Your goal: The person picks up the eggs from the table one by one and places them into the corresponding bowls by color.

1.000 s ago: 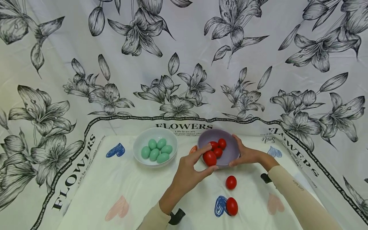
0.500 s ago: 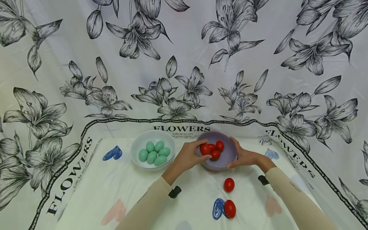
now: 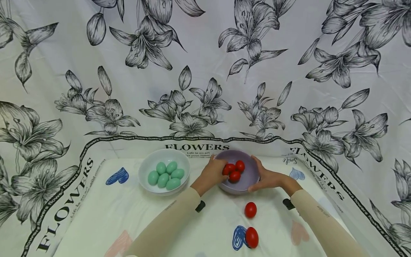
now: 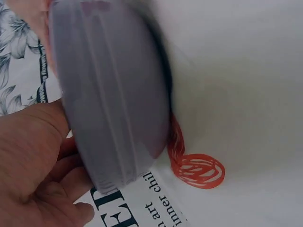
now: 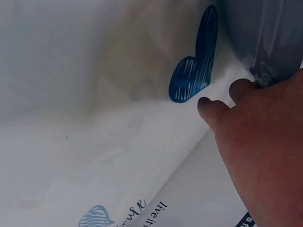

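In the head view my left hand (image 3: pixel 212 173) reaches over the left rim of the purple bowl (image 3: pixel 252 173). Its thumb and index finger are inside, around a red egg mostly hidden by the hand; its other fingers stay outside the wall, as the left wrist view shows. Beside it in the bowl lie several red eggs (image 3: pixel 234 176). From the right, my right hand (image 3: pixel 268 177) holds the bowl's wall, thumb toward the near side and fingers toward the far rim. In the right wrist view its fingertips (image 5: pixel 241 89) are against the lower wall.
Left of the purple bowl stands a white bowl (image 3: pixel 142 185) with several green eggs (image 3: pixel 163 180). Two red eggs lie on the cloth nearer me, one (image 3: pixel 250 210) behind the other (image 3: pixel 252 237). A flower-printed curtain (image 3: pixel 189 89) hangs at the back.
My left hand has carried a red egg from the bowl's near side to its left part and lowered it inside. The right hand keeps its place on the bowl; the view has shifted slightly.
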`<state>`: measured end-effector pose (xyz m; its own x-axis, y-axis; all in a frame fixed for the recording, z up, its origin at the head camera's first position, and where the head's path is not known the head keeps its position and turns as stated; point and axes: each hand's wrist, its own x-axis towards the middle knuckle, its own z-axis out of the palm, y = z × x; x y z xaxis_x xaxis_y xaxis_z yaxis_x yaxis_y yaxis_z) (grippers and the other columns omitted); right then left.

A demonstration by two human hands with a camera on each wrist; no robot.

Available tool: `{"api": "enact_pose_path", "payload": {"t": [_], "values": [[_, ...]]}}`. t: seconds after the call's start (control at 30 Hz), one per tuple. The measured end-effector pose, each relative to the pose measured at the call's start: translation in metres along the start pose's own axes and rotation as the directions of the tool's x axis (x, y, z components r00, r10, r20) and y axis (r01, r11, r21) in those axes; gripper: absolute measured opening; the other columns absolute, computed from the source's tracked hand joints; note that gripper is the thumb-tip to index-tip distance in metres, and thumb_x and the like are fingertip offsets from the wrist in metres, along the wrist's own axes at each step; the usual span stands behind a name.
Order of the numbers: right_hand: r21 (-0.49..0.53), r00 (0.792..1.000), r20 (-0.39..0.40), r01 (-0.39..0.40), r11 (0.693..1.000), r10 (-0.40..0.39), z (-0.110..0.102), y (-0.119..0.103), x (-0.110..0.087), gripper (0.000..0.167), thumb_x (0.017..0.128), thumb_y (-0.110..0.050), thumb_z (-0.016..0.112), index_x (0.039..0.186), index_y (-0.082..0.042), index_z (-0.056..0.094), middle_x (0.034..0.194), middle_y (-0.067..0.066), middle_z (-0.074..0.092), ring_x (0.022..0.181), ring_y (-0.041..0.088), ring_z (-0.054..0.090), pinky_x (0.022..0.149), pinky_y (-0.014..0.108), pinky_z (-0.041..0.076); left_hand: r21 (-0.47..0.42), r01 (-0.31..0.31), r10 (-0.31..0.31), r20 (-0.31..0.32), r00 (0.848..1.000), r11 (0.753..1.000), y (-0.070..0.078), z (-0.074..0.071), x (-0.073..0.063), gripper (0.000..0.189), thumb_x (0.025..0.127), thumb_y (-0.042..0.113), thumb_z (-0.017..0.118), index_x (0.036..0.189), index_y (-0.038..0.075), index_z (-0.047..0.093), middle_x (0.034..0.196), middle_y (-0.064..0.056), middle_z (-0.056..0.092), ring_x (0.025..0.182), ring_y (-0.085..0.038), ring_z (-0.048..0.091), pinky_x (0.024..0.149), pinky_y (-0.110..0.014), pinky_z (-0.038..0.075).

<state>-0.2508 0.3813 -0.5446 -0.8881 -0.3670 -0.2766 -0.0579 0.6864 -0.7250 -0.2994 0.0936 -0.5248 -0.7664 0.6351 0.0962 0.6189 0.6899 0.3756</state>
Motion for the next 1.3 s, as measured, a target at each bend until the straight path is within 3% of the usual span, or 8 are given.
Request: {"api": "enact_pose_path", "payload": {"t": [0.03,0.1,0.23,0.5,0.7,0.9,1.1,1.3], "values": [[0.001,1.000,0.003,0.003,1.000,-0.003,0.000,-0.001,0.001,0.144,0.081,-0.042,0.092,0.166,-0.015,-0.021,0.176,0.019,-0.008,0.158,0.047,0.012,0.124,0.067,0.022,0.042,0.000,0.000,0.000,1.000,0.999,0.000,0.002,0.002,0.041,0.084,0.027,0.093,0.114,0.007,0.073,0.098,-0.002,0.078,0.109,-0.021,0.072,0.128,-0.056,0.023],[-0.003,1.000,0.005,0.005,1.000,-0.005,0.001,-0.002,0.001,0.144,0.081,-0.042,0.092,0.166,-0.016,-0.021,0.175,0.019,-0.008,0.158,0.047,0.013,0.124,0.067,0.022,0.080,0.011,-0.012,0.008,1.000,0.997,-0.001,0.004,0.004,0.035,0.082,0.026,0.094,0.104,0.008,0.073,0.086,0.001,0.073,0.094,-0.017,0.071,0.126,-0.053,0.028],[-0.014,1.000,0.001,0.007,1.000,-0.007,-0.001,-0.003,0.001,0.146,0.080,-0.045,0.092,0.166,-0.016,-0.022,0.175,0.020,-0.008,0.158,0.048,0.013,0.124,0.067,0.021,0.069,0.033,-0.036,0.033,0.999,0.997,0.005,-0.001,0.007,0.026,0.081,0.020,0.094,0.089,0.009,0.071,0.072,0.004,0.064,0.078,-0.015,0.063,0.119,-0.043,0.040],[-0.020,1.000,0.018,-0.006,1.000,0.006,-0.001,-0.004,0.006,0.144,0.081,-0.045,0.091,0.166,-0.018,-0.022,0.175,0.019,-0.008,0.159,0.047,0.012,0.124,0.067,0.021,0.199,0.038,-0.056,0.089,0.994,0.979,0.006,0.003,0.013,0.023,0.081,0.013,0.092,0.081,0.014,0.070,0.076,0.003,0.067,0.100,-0.023,0.069,0.129,-0.047,0.025],[-0.013,1.000,0.008,-0.025,1.000,0.025,-0.001,-0.002,0.005,0.144,0.080,-0.045,0.092,0.166,-0.021,-0.022,0.175,0.017,-0.008,0.159,0.046,0.012,0.124,0.067,0.021,0.310,-0.011,-0.021,0.102,0.995,0.951,0.008,0.011,0.020,0.017,0.079,0.013,0.093,0.090,0.015,0.079,0.090,0.001,0.076,0.103,-0.022,0.071,0.127,-0.045,0.028],[0.000,1.000,0.012,-0.020,1.000,0.020,-0.001,0.001,0.004,0.144,0.080,-0.046,0.091,0.166,-0.021,-0.022,0.175,0.017,-0.007,0.158,0.046,0.013,0.124,0.067,0.021,0.287,0.013,-0.049,0.120,0.992,0.958,0.013,0.010,0.019,0.024,0.076,0.012,0.093,0.095,0.015,0.080,0.099,0.000,0.078,0.107,-0.021,0.070,0.129,-0.044,0.025],[-0.005,1.000,0.013,-0.026,1.000,0.026,-0.001,0.003,0.004,0.145,0.079,-0.047,0.092,0.166,-0.022,-0.022,0.175,0.017,-0.006,0.158,0.045,0.015,0.125,0.066,0.022,0.266,0.009,-0.044,0.125,0.991,0.964,0.012,0.010,0.018,0.018,0.084,0.013,0.090,0.097,0.014,0.077,0.101,0.001,0.077,0.111,-0.020,0.069,0.130,-0.043,0.022],[-0.011,0.999,0.017,-0.034,0.999,0.035,-0.002,0.000,0.003,0.146,0.079,-0.047,0.092,0.166,-0.022,-0.022,0.175,0.018,-0.007,0.158,0.046,0.015,0.125,0.066,0.021,0.163,0.018,-0.035,0.099,0.994,0.986,0.010,0.005,0.014,0.055,0.085,0.026,0.092,0.132,0.005,0.070,0.133,-0.007,0.072,0.131,-0.025,0.064,0.128,-0.041,0.025]]}}
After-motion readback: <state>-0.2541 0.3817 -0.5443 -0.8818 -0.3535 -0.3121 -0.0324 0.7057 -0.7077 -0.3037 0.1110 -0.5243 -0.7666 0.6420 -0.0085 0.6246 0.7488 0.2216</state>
